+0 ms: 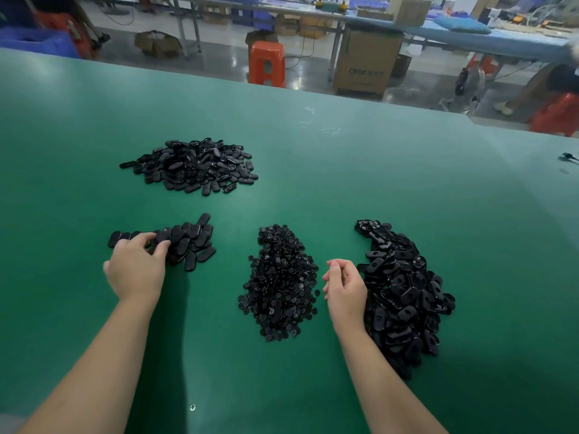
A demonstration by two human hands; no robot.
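While probably stacking finished oval pieces, near-left on tabletop.
Pinching them with left hand; right hand loosely curled, empty, beside discs. Next, likely: fine pinch on one, then a shell.

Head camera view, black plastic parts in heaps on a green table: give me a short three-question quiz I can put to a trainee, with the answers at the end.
1. Multiple choice: how many separate heaps of black parts lie on the green table? A) two B) four C) six
2. True or false: the right hand rests on top of the far heap.
3. Short answer: which heap are the fingers of the left hand curled onto?

Key
1. B.
2. False: it is between the middle heap and the right heap.
3. The near-left heap of oval pieces.
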